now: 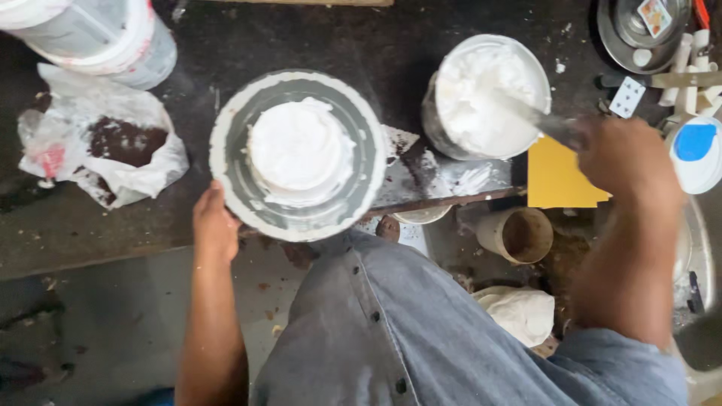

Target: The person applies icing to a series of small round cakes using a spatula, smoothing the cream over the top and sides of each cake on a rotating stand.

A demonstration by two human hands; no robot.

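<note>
A round grey turntable (226, 162) carries a white frosted cake (301, 150) at its middle. My left hand (214, 225) rests on the turntable's near left rim. My right hand (620, 154) grips a metal spatula (538, 116) whose blade dips into a metal bowl (432, 120) full of white cream (477, 94), to the right of the cake.
A plastic bag (101, 154) with brown crumbs lies at left, below a white bucket (105, 37). A yellow card (556, 180), a blue-topped lid (696, 150), a steel dish (639, 34) and white tubes (688, 71) sit at right. A brown cup (523, 234) stands below the counter edge.
</note>
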